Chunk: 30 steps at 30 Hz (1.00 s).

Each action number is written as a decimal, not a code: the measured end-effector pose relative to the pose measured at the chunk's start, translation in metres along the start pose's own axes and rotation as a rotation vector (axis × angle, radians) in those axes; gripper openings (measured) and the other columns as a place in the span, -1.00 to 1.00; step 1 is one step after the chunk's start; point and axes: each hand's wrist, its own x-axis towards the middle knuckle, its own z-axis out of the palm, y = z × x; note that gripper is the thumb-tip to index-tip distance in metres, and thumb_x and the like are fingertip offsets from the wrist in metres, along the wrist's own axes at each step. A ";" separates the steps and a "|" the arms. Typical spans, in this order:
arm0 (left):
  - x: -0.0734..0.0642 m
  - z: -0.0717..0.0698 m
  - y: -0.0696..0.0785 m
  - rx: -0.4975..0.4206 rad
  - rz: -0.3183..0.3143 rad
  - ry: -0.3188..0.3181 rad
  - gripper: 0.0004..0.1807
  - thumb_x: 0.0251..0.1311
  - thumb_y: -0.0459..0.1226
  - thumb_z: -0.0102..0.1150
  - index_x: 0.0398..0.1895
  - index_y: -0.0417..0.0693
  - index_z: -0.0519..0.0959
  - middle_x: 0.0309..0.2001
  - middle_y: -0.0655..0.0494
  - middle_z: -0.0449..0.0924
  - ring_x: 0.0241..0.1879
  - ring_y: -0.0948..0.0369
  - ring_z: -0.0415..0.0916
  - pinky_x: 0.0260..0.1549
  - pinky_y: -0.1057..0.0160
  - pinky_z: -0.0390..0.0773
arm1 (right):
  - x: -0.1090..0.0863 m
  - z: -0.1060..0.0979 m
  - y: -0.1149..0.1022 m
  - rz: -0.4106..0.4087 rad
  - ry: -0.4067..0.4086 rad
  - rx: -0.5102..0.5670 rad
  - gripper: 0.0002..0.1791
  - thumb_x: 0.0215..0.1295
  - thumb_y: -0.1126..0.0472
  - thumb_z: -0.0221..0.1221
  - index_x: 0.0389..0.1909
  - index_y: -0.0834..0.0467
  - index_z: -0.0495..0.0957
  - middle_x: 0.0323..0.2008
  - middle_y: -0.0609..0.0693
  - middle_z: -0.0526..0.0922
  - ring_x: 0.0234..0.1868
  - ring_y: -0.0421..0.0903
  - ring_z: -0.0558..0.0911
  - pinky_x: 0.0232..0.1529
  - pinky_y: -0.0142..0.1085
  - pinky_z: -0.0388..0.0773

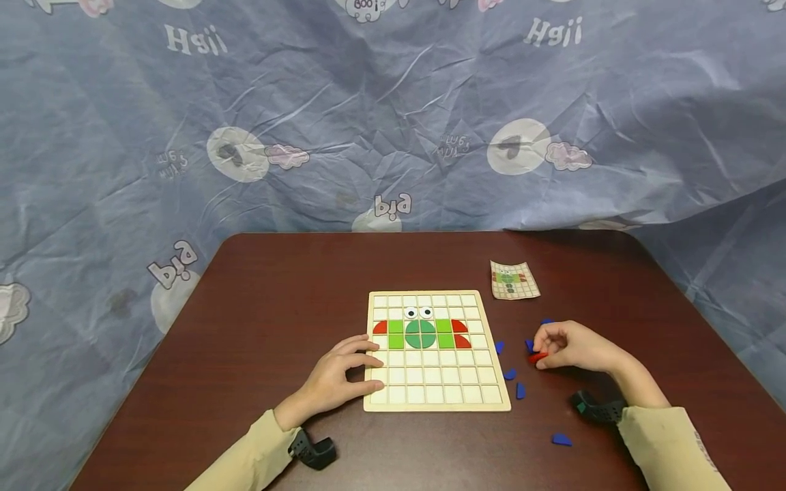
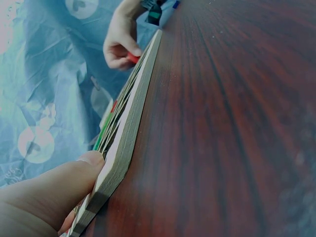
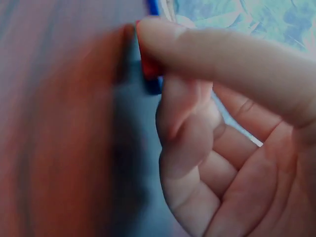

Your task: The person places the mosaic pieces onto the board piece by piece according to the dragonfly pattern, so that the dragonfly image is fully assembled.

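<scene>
A wooden grid board (image 1: 437, 394) lies on the table, with green, red and eye-marked pieces forming a figure in its upper rows. My left hand (image 1: 340, 372) rests on the board's left edge, fingers spread over the border; the left wrist view shows its thumb (image 2: 74, 180) touching the rim. To the right of the board, my right hand (image 1: 577, 346) pinches a small red piece (image 1: 537, 357) between thumb and fingers. That red piece (image 3: 148, 61) is partly covered by the thumb in the right wrist view. Blue pieces lie close by, one (image 1: 530, 346) just behind the red piece.
Several blue pieces are scattered right of the board, including one (image 1: 520, 391) near its edge and another (image 1: 561, 440) closer to the front. A pattern card (image 1: 514, 290) with a similar figure lies behind them. Patterned cloth (image 1: 381, 123) hangs beyond the dark table (image 1: 295, 273).
</scene>
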 end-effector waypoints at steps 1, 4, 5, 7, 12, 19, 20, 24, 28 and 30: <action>0.000 0.000 0.000 0.001 0.002 -0.001 -0.66 0.07 0.06 0.29 -0.13 0.17 0.66 0.13 0.24 0.45 0.31 0.16 0.18 0.18 0.02 0.35 | 0.001 0.000 -0.002 -0.010 -0.001 0.005 -0.79 0.07 0.32 0.34 -0.35 0.28 0.50 -0.53 -0.02 0.56 -0.54 -0.24 0.51 -0.53 -0.37 0.53; 0.001 0.001 -0.001 0.000 0.007 0.002 -0.66 0.07 0.06 0.29 -0.13 0.17 0.66 0.13 0.25 0.46 0.31 0.16 0.19 0.18 0.02 0.35 | 0.008 -0.001 -0.011 -0.040 -0.007 0.005 -0.83 0.13 0.32 0.30 -0.31 0.27 0.53 -0.46 0.01 0.63 -0.47 -0.19 0.59 -0.45 -0.35 0.59; 0.001 0.001 0.000 -0.003 0.007 0.002 -0.66 0.06 0.06 0.30 -0.13 0.16 0.66 0.13 0.24 0.46 0.31 0.16 0.19 0.18 0.02 0.35 | 0.011 -0.001 -0.015 -0.039 -0.002 -0.007 -0.84 0.14 0.30 0.30 -0.29 0.26 0.55 -0.43 0.00 0.64 -0.44 -0.17 0.61 -0.42 -0.34 0.61; 0.001 0.001 -0.001 -0.013 0.000 0.002 -0.65 0.05 0.07 0.31 -0.13 0.16 0.66 0.13 0.24 0.46 0.31 0.17 0.19 0.18 0.02 0.35 | 0.019 0.000 -0.025 -0.039 0.015 -0.036 -0.83 0.16 0.26 0.29 -0.26 0.23 0.58 -0.36 0.00 0.67 -0.37 -0.15 0.64 -0.34 -0.34 0.62; -0.001 0.001 0.000 -0.024 -0.004 0.012 -0.62 0.01 0.08 0.33 -0.14 0.15 0.66 0.13 0.21 0.46 0.31 0.15 0.20 0.17 0.01 0.36 | 0.041 0.003 -0.053 -0.041 0.036 -0.070 -0.79 0.19 0.23 0.28 -0.19 0.25 0.62 -0.31 0.00 0.69 -0.31 -0.17 0.63 -0.29 -0.35 0.60; 0.000 0.001 0.000 0.010 0.003 0.040 -0.60 0.01 0.06 0.34 -0.12 0.08 0.66 0.14 0.16 0.46 0.28 0.13 0.26 0.11 0.04 0.42 | 0.076 0.018 -0.081 -0.042 -0.001 -0.046 -0.74 0.18 0.19 0.28 -0.18 0.29 0.63 -0.26 0.04 0.69 -0.25 -0.11 0.65 -0.22 -0.32 0.61; 0.000 0.001 0.000 0.011 -0.005 0.043 -0.57 0.01 0.07 0.34 -0.11 0.07 0.65 0.14 0.17 0.46 0.27 0.16 0.28 0.11 0.07 0.43 | 0.081 0.021 -0.083 -0.051 -0.001 -0.047 -0.74 0.18 0.19 0.28 -0.18 0.28 0.64 -0.26 0.03 0.69 -0.24 -0.11 0.65 -0.21 -0.32 0.61; 0.000 0.000 0.001 0.030 -0.033 0.071 -0.48 -0.04 0.12 0.34 -0.07 0.03 0.63 0.13 0.20 0.48 0.23 0.24 0.33 0.07 0.13 0.47 | 0.100 0.035 -0.092 -0.077 -0.010 -0.036 -0.74 0.19 0.19 0.28 -0.17 0.27 0.65 -0.29 0.00 0.70 -0.26 -0.03 0.65 -0.24 -0.28 0.61; 0.001 -0.001 0.001 0.082 -0.052 0.106 -0.42 -0.09 0.17 0.35 -0.07 0.02 0.63 0.09 0.19 0.51 0.23 0.22 0.34 0.06 0.10 0.48 | 0.119 0.051 -0.100 -0.096 -0.015 -0.009 -0.78 0.18 0.20 0.29 -0.20 0.23 0.67 -0.32 0.00 0.71 -0.27 -0.02 0.66 -0.26 -0.23 0.61; 0.001 -0.001 0.001 0.104 -0.070 0.114 -0.38 -0.12 0.20 0.36 -0.07 0.01 0.63 0.09 0.17 0.51 0.24 0.17 0.32 0.07 0.05 0.47 | 0.127 0.059 -0.103 -0.099 -0.012 -0.009 -0.80 0.18 0.20 0.29 -0.21 0.21 0.68 -0.32 -0.02 0.71 -0.27 -0.06 0.67 -0.26 -0.25 0.61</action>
